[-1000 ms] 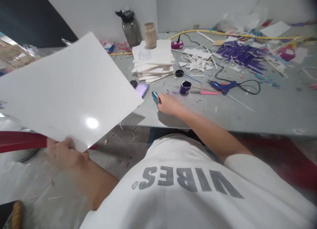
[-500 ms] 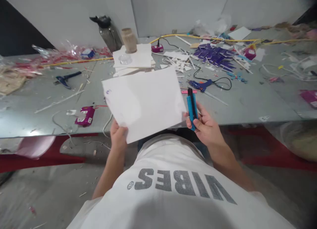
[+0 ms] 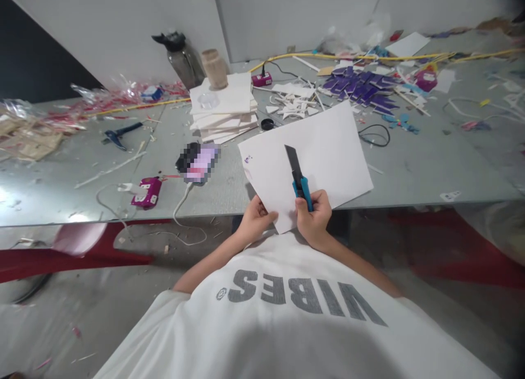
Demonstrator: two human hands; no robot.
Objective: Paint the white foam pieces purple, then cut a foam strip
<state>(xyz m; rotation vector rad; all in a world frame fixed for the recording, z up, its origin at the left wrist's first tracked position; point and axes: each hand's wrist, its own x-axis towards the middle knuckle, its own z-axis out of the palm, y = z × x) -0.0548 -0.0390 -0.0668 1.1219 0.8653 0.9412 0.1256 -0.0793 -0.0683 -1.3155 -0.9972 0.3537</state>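
Grey table (image 3: 410, 171) | left hand (image 3: 255, 217) pinches white sheet (image 3: 332, 149) | right hand (image 3: 314, 219) grips blue cutter (image 3: 299, 178) | jar (image 3: 215, 68) contents unseen

A dark water bottle (image 3: 182, 59) and a tan jar (image 3: 215, 68) stand at the back of the grey table (image 3: 410, 165). The jar rests on a stack of white boards (image 3: 223, 114). Purple cut pieces (image 3: 365, 86) lie scattered to the right. A blue glue gun (image 3: 118, 134) and a magenta device (image 3: 146, 191) lie to the left, near a phone (image 3: 197, 161).

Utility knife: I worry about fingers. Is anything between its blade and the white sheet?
Nothing visible. The right hand holds the utility knife with its blade over the white sheet; the left hand grips its near edge, beside the blade.
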